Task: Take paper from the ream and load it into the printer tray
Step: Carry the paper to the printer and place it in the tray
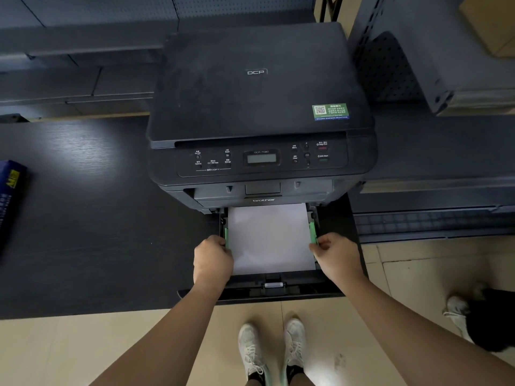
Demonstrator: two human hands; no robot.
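Note:
A black printer (259, 101) stands on a dark table, its paper tray (278, 293) pulled out toward me. White paper (270, 238) lies flat in the tray between two green side guides. My left hand (213, 257) pinches the left green guide (226, 238) at the paper's left edge. My right hand (334, 254) pinches the right green guide (312, 231) at the right edge. The blue ream wrapper (11, 196) lies at the far left edge of the table.
The dark table (97, 218) stretches to the left of the printer. Grey perforated metal shelving (418, 65) stands at the back right. My white shoes (273, 352) are on the tiled floor below the tray. Another person's shoe (457, 310) shows at the right.

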